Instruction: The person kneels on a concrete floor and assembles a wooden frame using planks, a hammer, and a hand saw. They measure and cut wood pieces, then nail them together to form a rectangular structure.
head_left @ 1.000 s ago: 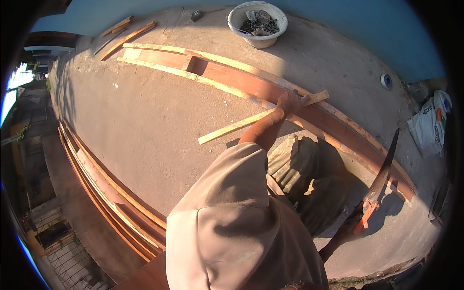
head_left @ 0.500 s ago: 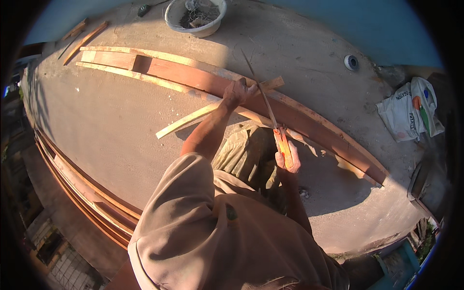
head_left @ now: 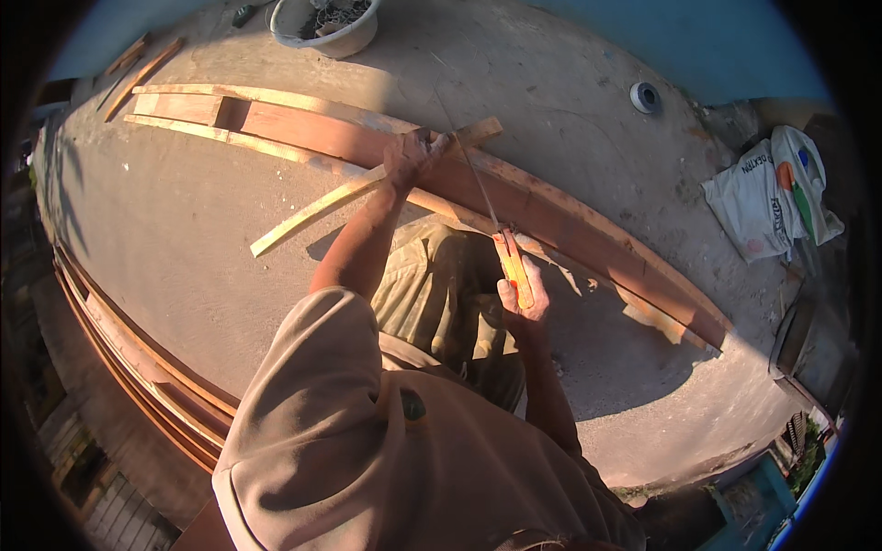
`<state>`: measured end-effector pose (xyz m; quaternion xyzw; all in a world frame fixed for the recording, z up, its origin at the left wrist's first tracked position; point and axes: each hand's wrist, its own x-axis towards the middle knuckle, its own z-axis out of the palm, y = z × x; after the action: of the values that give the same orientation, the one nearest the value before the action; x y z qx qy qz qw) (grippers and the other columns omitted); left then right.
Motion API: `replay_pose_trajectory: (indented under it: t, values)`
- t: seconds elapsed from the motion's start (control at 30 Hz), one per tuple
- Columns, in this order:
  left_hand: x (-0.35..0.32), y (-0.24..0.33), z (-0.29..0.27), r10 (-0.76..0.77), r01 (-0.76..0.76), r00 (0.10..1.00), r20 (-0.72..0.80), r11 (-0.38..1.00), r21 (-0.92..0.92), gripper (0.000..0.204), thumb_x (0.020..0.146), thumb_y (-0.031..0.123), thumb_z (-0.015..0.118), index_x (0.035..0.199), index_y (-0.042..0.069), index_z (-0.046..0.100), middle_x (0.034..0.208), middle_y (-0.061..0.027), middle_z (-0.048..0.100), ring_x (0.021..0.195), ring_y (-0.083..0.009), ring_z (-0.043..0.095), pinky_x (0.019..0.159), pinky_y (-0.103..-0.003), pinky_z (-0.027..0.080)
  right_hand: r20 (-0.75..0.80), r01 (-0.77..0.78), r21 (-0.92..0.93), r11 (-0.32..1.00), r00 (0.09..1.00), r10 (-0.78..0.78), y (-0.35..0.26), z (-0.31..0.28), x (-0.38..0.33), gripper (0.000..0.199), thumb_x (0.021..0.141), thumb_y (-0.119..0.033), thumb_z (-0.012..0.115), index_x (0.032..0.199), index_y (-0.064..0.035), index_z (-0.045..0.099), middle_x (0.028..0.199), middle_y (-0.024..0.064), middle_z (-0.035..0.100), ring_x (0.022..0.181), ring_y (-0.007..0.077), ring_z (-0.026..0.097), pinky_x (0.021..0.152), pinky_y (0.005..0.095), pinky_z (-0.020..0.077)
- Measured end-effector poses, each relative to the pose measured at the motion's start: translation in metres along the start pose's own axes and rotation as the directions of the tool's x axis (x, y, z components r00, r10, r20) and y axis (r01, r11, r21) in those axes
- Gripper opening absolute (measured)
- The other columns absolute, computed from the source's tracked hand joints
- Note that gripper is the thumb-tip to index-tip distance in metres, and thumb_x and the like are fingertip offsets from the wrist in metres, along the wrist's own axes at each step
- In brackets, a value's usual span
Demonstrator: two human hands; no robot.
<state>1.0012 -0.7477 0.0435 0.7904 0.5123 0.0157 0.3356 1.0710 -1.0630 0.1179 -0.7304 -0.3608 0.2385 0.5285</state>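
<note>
A hand saw with an orange and yellow handle is gripped in my right hand. Its thin blade points away from me and crosses a narrow wooden strip near the strip's far end. My left hand is closed round that strip, just left of the blade. The strip lies slantwise across a long reddish-brown wooden frame with pale edges, which rests on the ground. Whether the teeth are sunk into the wood is too blurred to tell.
A white basin with tangled scraps stands at the far side. A round roll and a white bag lie to the right. Loose wood pieces are at far left, and long stacked boards at near left.
The view has shifted, so the scene sits further left and up. Against the strip, the saw appears drawn slightly back toward me. My left hand keeps its hold.
</note>
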Motion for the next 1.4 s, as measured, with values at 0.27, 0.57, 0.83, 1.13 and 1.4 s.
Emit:
replay_pose_trajectory:
  t: [0.27, 0.57, 0.83, 1.13, 1.4]
  values:
    - [-0.005, -0.008, 0.019, 0.136, -0.104, 0.946, -0.294, 0.987, 0.122, 0.052, 0.084, 0.055, 0.052, 0.084, 0.005, 0.068, 0.089, -0.0193, 0.065, 0.092, -0.0372, 0.062, 0.076, -0.047, 0.049, 0.033, 0.081, -0.099, 0.992, 0.996, -0.078, -0.004, -0.017, -0.017, 0.043, 0.087, -0.030, 0.069, 0.115, 0.0007, 0.057, 0.093, 0.0156, 0.066, 0.081, 0.0283, 0.066, 0.074, 0.0345, 0.0523]
    - [-0.007, -0.011, 0.017, 0.266, -0.220, 0.940, -0.211, 0.951, 0.219, 0.053, 0.088, 0.055, 0.048, 0.084, 0.006, 0.068, 0.091, -0.0173, 0.064, 0.090, -0.0370, 0.062, 0.074, -0.047, 0.049, 0.045, -0.038, -0.110, 0.993, 0.998, 0.043, -0.012, -0.011, 0.009, 0.032, 0.089, -0.027, 0.066, 0.109, -0.0024, 0.058, 0.086, 0.0177, 0.062, 0.076, 0.0338, 0.063, 0.068, 0.0370, 0.0504]
    - [0.002, -0.016, 0.022, 0.305, -0.277, 0.947, -0.101, 0.935, 0.220, 0.054, 0.086, 0.057, 0.051, 0.088, 0.005, 0.066, 0.091, -0.0162, 0.061, 0.090, -0.0364, 0.060, 0.075, -0.048, 0.048, 0.026, -0.161, -0.156, 0.975, 0.986, 0.167, -0.033, 0.004, 0.044, 0.026, 0.089, -0.026, 0.065, 0.104, -0.0059, 0.060, 0.084, 0.0162, 0.062, 0.074, 0.0335, 0.064, 0.068, 0.0371, 0.0513]
    - [-0.006, -0.005, 0.020, 0.379, -0.356, 0.925, 0.035, 0.827, 0.436, 0.060, 0.072, 0.038, 0.073, 0.117, 0.006, 0.051, 0.121, -0.0129, 0.057, 0.122, -0.0299, 0.049, 0.092, -0.046, 0.046, 0.023, -0.039, -0.160, 0.986, 0.999, 0.044, -0.014, 0.015, 0.022, 0.024, 0.087, -0.020, 0.067, 0.106, -0.0072, 0.058, 0.088, 0.0150, 0.062, 0.077, 0.0319, 0.064, 0.068, 0.0367, 0.0523]
    - [0.001, -0.017, 0.033, 0.400, -0.375, 0.916, 0.023, 0.838, 0.396, 0.043, 0.076, 0.029, 0.070, 0.109, 0.007, 0.053, 0.121, -0.0092, 0.059, 0.126, -0.0291, 0.048, 0.090, -0.044, 0.050, -0.065, 0.004, -0.125, 0.992, 0.998, -0.012, -0.007, 0.009, 0.028, 0.018, 0.088, -0.018, 0.065, 0.099, -0.0028, 0.062, 0.082, 0.0122, 0.062, 0.074, 0.0271, 0.064, 0.068, 0.0329, 0.0509]
